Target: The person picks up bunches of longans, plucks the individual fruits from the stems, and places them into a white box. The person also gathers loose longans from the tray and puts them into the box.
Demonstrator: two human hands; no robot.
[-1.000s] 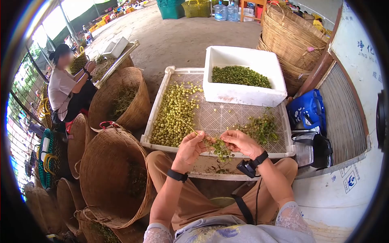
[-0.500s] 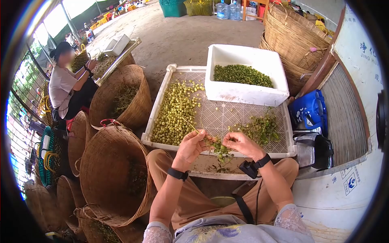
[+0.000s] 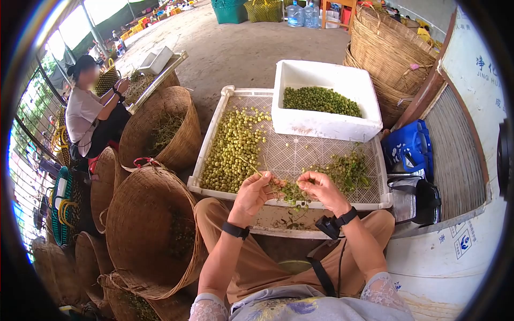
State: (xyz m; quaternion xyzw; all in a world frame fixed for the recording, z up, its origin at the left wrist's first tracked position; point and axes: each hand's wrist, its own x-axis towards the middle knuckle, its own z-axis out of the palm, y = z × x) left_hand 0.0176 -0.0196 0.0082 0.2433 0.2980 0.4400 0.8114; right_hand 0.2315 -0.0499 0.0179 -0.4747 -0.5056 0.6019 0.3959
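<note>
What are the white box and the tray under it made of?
The box: probably foam, with a matte finish, judging by its thick, plain white walls. The tray: likely hard plastic, fairly dull, because its lattice of small holes looks moulded.

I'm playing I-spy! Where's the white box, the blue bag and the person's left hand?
White box (image 3: 324,125): head view, on its near wall.
Blue bag (image 3: 410,142): head view, on its side.
Left hand (image 3: 250,196): head view, middle of the hand.
</note>
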